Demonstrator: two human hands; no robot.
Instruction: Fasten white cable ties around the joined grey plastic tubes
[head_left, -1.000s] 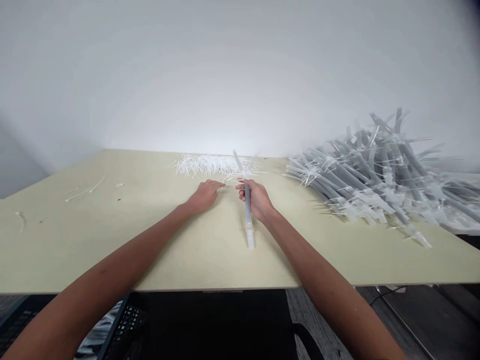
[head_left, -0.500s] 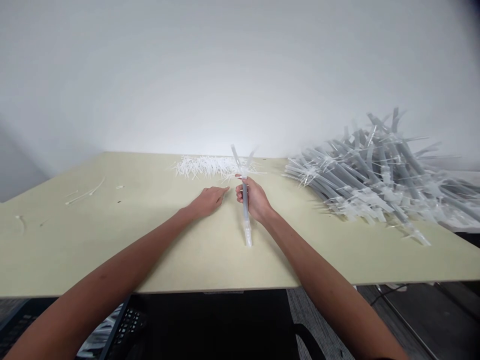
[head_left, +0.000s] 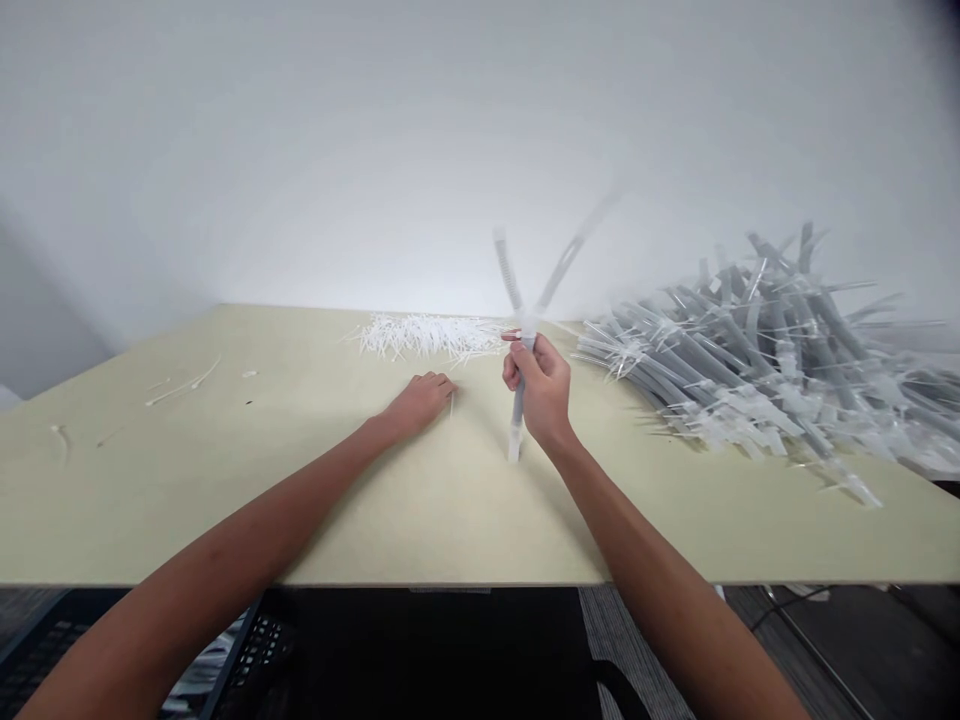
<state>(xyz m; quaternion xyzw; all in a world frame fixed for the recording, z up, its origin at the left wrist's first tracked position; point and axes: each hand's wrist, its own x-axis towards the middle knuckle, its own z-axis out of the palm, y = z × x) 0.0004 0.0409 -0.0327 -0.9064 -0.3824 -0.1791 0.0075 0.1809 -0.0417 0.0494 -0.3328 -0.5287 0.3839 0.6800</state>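
Note:
My right hand (head_left: 546, 390) is wrapped round the stem of a Y-shaped grey plastic tube assembly (head_left: 517, 415), held upright above the table. Its two upper branches spread apart, the right one blurred by motion, and a clear end piece shows at the bottom. Low over the table, my left hand (head_left: 420, 402) has its fingers curled together. A thin white strip, apparently a cable tie (head_left: 451, 404), sticks out below its fingertips. Just beyond both hands lies a heap of white cable ties (head_left: 427, 335).
A large pile of similar tube assemblies (head_left: 720, 360) covers the right of the table (head_left: 360, 540). A few loose cable ties (head_left: 184, 385) lie on the left. Below the front edge is a dark plastic basket (head_left: 232, 665) with grey tubes inside. A white wall stands behind.
My right hand has raised the tube assembly and shifted it right, tilting its branches. My left hand's pointing finger has curled in, and a thin white strip now shows at its tips.

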